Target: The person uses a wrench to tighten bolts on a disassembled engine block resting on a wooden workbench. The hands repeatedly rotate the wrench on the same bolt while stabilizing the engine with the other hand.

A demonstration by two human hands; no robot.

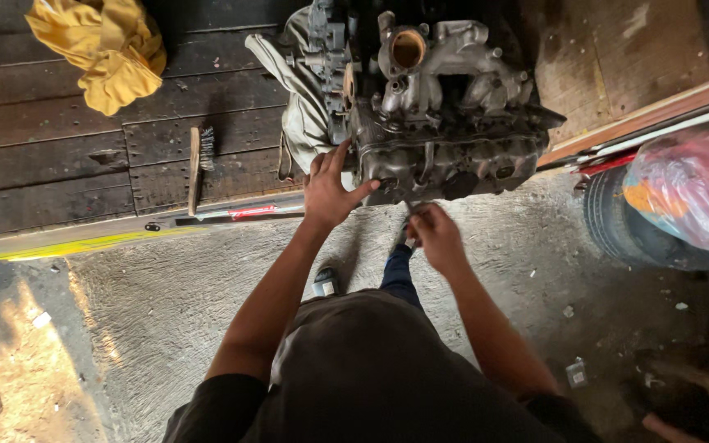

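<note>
A grimy grey engine block stands on the edge of a dark wooden platform. My left hand presses flat against the engine's near left corner, fingers spread. My right hand is closed around a small metal tool or part just under the engine's lower front edge; what it grips is mostly hidden by the fingers. A grey-beige cloth hangs beside the engine's left side.
A wire brush lies on the planks, left of the engine. A yellow rag is bunched at the far left. A tyre with a plastic bag on it sits at the right. Rough concrete floor lies below.
</note>
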